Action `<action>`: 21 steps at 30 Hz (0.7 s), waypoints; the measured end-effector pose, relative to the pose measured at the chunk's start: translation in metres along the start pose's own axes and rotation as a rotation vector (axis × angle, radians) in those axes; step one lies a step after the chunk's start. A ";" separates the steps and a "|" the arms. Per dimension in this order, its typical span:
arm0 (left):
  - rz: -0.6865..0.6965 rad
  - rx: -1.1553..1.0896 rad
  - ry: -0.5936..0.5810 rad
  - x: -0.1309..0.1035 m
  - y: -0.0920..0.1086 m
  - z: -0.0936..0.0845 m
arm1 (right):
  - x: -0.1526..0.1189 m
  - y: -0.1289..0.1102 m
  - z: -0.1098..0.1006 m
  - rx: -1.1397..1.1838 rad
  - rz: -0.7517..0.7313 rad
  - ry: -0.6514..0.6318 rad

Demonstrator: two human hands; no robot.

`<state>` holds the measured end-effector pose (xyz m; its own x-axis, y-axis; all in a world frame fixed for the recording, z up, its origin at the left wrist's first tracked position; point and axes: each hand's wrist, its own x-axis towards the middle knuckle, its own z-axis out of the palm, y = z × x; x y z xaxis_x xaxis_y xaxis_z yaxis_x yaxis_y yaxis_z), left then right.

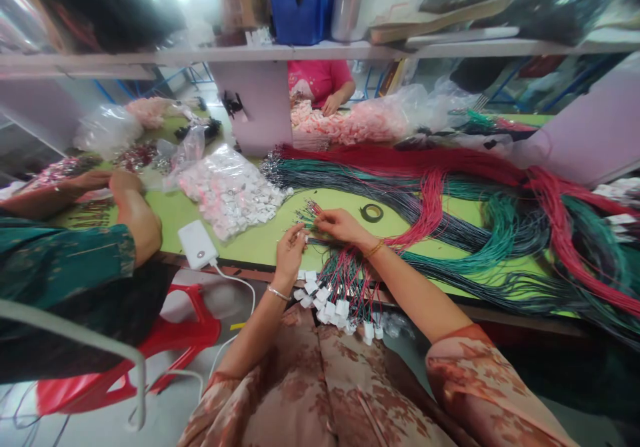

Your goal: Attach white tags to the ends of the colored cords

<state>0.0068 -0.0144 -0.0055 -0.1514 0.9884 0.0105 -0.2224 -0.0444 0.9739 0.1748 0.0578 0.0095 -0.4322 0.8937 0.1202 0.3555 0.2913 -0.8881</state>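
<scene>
My left hand (290, 252) is closed, fingertips pinched on what looks like a small white connector at the table's front edge. Just right of it, my right hand (344, 227) is closed with thumb and forefinger on a thin wire. Loose wire ends (311, 209) with metal tips, red, green and dark, fan out beyond the fingertips. Below my hands, a bunch of wires with white connectors (325, 300) hangs over the edge towards my lap. Exactly how the wire meets the connector is too small to tell.
Long bundles of red wire (400, 160), green wire and dark wire (350, 190) cover the table's right side. A roll of black tape (371, 213), a bag of white connectors (233, 190) and a white power bank (197, 243) lie nearby. Co-workers sit left and opposite, below a shelf (280, 52).
</scene>
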 end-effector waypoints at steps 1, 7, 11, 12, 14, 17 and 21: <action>0.043 0.059 0.002 -0.007 0.004 0.001 | 0.001 0.003 -0.004 0.000 0.034 0.081; 0.776 0.604 -0.652 -0.072 0.024 0.025 | 0.011 0.032 -0.032 -0.044 0.195 0.567; 0.914 0.953 -1.119 -0.091 0.020 0.042 | 0.014 0.038 -0.034 -0.292 0.285 0.449; 0.910 0.994 -1.123 -0.091 0.020 0.043 | 0.013 0.034 -0.032 -0.387 0.286 0.424; 0.906 0.997 -1.052 -0.089 0.022 0.041 | 0.009 0.019 -0.024 -0.558 0.230 0.432; 0.894 0.896 -0.844 -0.075 0.031 0.030 | -0.001 -0.010 -0.007 -0.636 0.039 0.342; 0.704 0.808 -0.323 -0.018 0.036 -0.001 | -0.015 -0.033 0.020 -0.662 -0.032 -0.042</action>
<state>0.0001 -0.0339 0.0295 0.2866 0.7761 0.5617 0.5226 -0.6180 0.5874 0.1533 0.0283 0.0283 -0.4780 0.8711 0.1127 0.7704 0.4774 -0.4226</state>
